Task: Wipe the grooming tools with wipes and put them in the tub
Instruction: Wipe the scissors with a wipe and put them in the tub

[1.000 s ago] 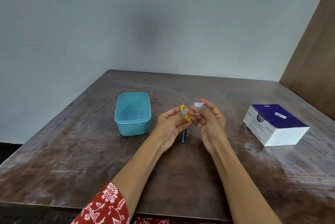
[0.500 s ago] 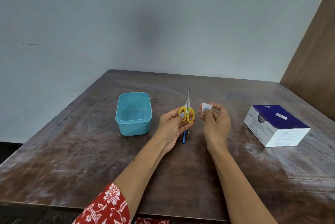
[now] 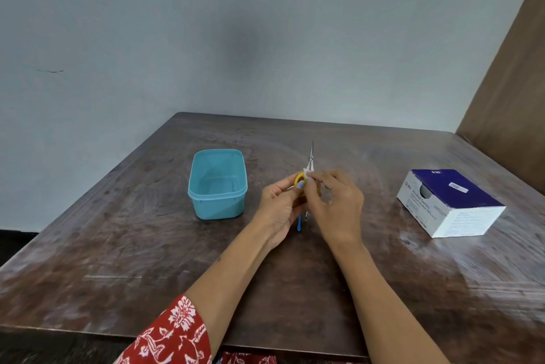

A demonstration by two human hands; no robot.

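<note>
Both hands are meeting above the middle of the dark, worn wooden table (image 3: pixel 147 260). The left hand (image 3: pixel 278 206) is closing its thumb and fingers around the yellow plastic handle loops of a small pair of steel-bladed scissors (image 3: pixel 309 161), holding them with the shut blades pointing away toward the far edge of the table. The right hand (image 3: pixel 336 204) is coming in from the right, its thumb and forefinger pinching a small white wipe (image 3: pixel 306 174) and pressing it against the scissors just where the blades are joining the yellow loops; its other fingers are curling loosely. The two hands are touching or nearly touching at the fingertips around the handles.

Under the hands, a thin blue-handled tool (image 3: pixel 299 223) is lying on the table, only its near end showing between the wrists, with a sliver of a slim metal tool just beside it; what kind of tools they are cannot be told.

To the left of the hands, close by, a light blue rectangular plastic tub (image 3: pixel 216 201) is standing open on the table, with nothing showing inside. Well apart to the right, a white cardboard box with a dark blue top (image 3: pixel 448 201), printed as alcohol swabs, is sitting with a round opening in its left face. A red sleeve with a white floral print (image 3: pixel 174 334) is covering the left upper arm at the near edge.
</note>
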